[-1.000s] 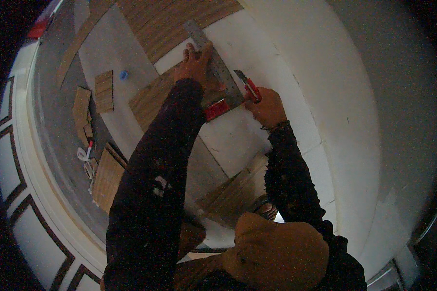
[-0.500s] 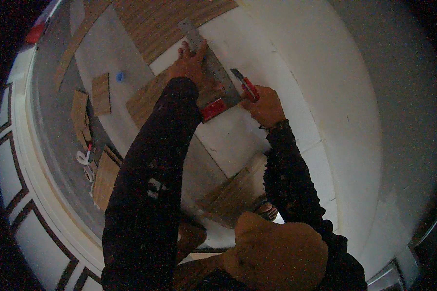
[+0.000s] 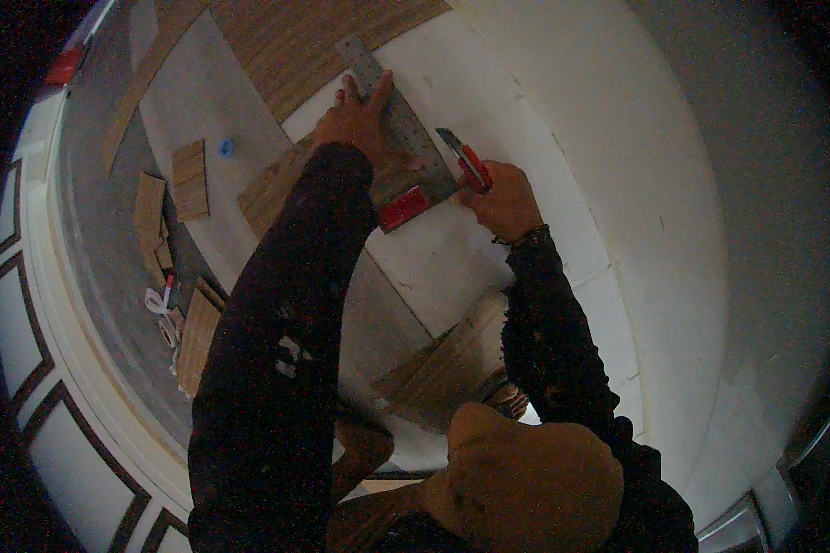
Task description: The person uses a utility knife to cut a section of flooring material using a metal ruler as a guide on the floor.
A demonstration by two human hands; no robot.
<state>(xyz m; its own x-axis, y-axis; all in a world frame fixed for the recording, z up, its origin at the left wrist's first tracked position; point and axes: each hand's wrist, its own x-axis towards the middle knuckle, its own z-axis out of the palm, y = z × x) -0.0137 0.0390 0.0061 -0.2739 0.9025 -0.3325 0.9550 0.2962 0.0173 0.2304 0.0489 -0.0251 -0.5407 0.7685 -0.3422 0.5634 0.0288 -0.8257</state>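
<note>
Nearest: one loose plank, lying beside a foot. Next: one right hand, fingers wrapped closed around a red cutter, its blade pointing up and away, just beside the square's corner. One square, steel blade, red stock, lying at the right end of a board. One left hand, fingers spread wide, palm down over board and square; thumb contact cannot be told. Leftward: several offcuts, one blue piece. Farthest: one large wood-grain panel.
</note>
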